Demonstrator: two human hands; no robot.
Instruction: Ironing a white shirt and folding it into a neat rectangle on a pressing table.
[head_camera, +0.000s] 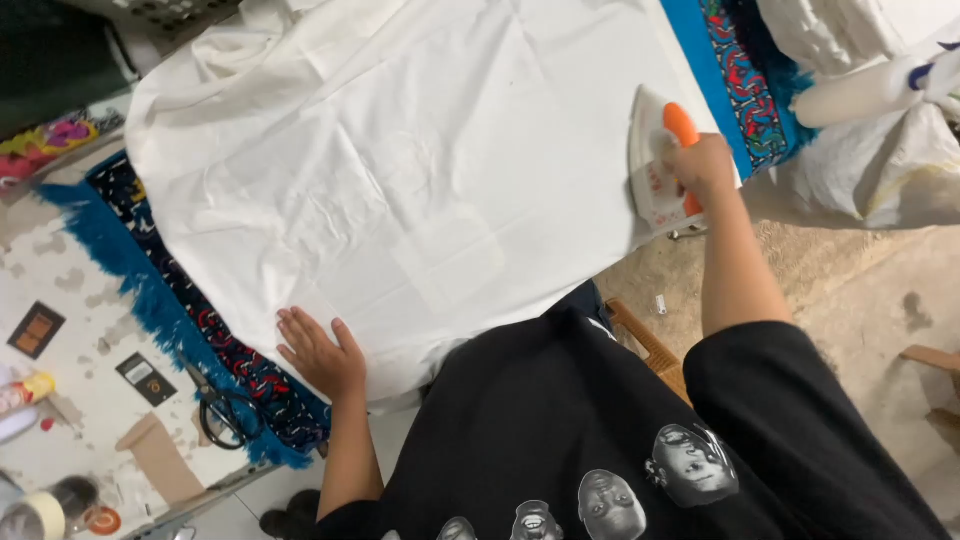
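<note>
White cloth (400, 170) lies spread across the middle of the frame, pinned flat at its lower edge by the open left hand (322, 352), while the right hand (703, 167) grips the iron (655, 160) by its orange handle at the cloth's right edge.

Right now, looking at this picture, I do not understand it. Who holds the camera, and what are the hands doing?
There is no machine here. The camera sits on a person's head and looks down, so you see their own arms and black shirt. The right hand grips the orange handle of a white iron, at the right edge of a white cloth. The left hand lies flat on the cloth's near edge. Under the cloth is a blue patterned rug with a fringe. Black scissors lie on the table at the left.
</note>
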